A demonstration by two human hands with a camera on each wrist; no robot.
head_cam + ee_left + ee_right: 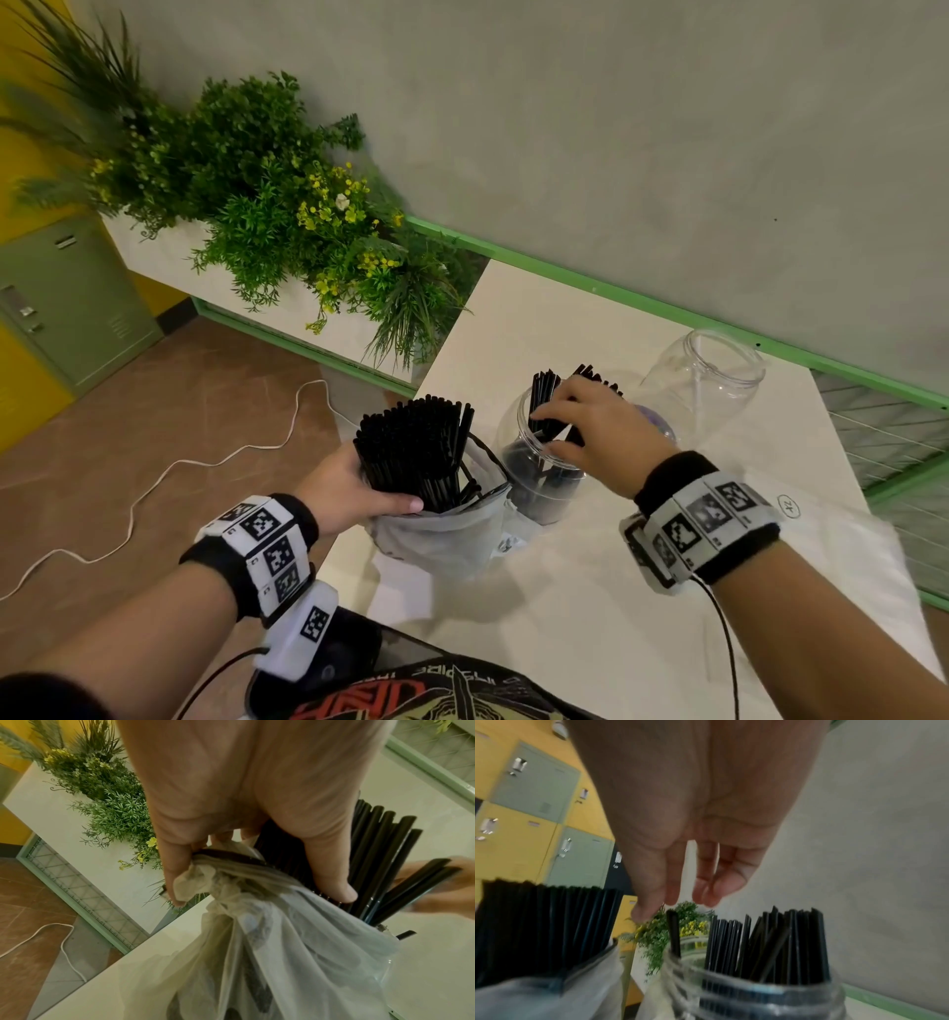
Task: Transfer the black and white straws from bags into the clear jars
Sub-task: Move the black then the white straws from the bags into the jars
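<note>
A printed black shirt fills the bottom of the head view, and just above it both forearms wear black bands with white marker blocks.

On the white tabletop the left hand holds the gathered neck of a thin translucent bag; its grip is closed round the plastic and the bundle of black straws that stands out of the bag's mouth. In the left wrist view the thumb presses on the straws and the fingers bunch the plastic.

Just right of the bag, nearly touching it, stands a clear jar with black straws upright inside. The right hand hangs over that jar's mouth, fingers straight and loosely spread; its grip is open and holds nothing, as the right wrist view shows, with the fingertips just above the straw tops. This hand covers part of the jar's rim and some straw ends in the head view.

Behind and to the right stands a second clear jar, a single pale thin line inside it that I cannot identify. A white planter with green foliage and yellow flowers stands beyond the tabletop's left edge, and a white cable snakes over the brown floor. Green and yellow lockers stand at far left.

The bag's lower part is crumpled, its contents only dark shapes. The right wrist view is blurred.
</note>
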